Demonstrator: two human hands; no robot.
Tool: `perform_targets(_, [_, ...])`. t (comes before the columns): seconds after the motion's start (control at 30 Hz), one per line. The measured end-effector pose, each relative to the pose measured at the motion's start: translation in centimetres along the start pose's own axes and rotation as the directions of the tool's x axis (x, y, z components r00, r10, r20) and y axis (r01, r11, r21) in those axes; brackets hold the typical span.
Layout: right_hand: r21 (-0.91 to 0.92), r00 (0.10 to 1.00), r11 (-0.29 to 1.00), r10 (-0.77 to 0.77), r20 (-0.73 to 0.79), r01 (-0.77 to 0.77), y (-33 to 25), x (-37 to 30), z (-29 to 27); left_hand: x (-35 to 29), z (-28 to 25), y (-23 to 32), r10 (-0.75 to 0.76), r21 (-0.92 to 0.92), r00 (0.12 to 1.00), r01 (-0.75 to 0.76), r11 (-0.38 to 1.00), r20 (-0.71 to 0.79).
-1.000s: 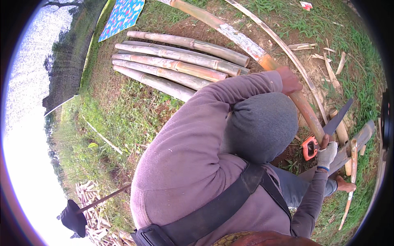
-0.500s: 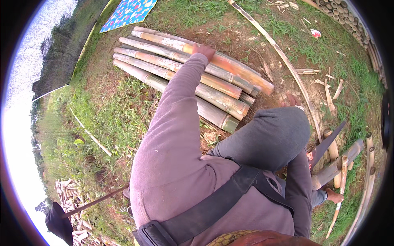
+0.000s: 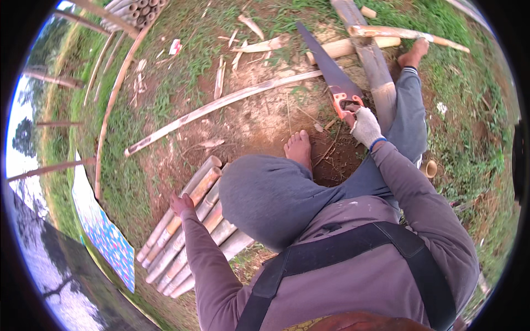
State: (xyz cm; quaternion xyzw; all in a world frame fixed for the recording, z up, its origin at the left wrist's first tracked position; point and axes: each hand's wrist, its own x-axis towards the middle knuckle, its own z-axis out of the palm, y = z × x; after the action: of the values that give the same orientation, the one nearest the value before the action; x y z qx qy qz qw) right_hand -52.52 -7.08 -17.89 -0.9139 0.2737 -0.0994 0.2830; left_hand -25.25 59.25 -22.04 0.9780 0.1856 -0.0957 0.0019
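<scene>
The person's hands are well apart. The gloved right hand point(image 3: 365, 124) is closed around the orange handle of a saw point(image 3: 331, 70), whose dark blade points away over the ground and passes over a short pole point(image 3: 343, 48). The bare left hand point(image 3: 181, 204) is at the bamboo poles point(image 3: 175, 243) lying side by side on the left; whether it grips one cannot be told. A thick pole point(image 3: 380, 77) lies right of the saw. Farther off, stacked bamboo point(image 3: 144, 12) shows hollow round ends.
</scene>
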Motion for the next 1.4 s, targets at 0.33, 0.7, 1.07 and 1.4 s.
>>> perform_targets(0.33, [0.193,0.992,0.974,0.106,0.066,-0.117,1.7,0.2,3.1,-11.7,-14.7,45.7,0.996,-0.269,0.040,-0.961,0.059,0.075])
perform_targets(0.7, [0.410,0.952,0.876,0.152,0.266,-0.254,2.2,0.9,0.2,-29.6,-6.0,77.1,0.997,0.009,-0.066,-0.998,-0.067,0.047])
perform_targets(1.07, [0.580,0.982,0.800,0.190,0.002,-0.156,4.6,3.0,-1.7,-13.8,-23.5,59.1,0.994,0.171,-0.079,-0.981,-0.091,0.075])
perform_targets(1.4, [0.411,0.975,0.884,0.193,0.115,-0.223,1.9,2.2,-0.4,10.7,-29.2,19.8,0.574,0.603,0.757,-0.310,0.735,-0.311])
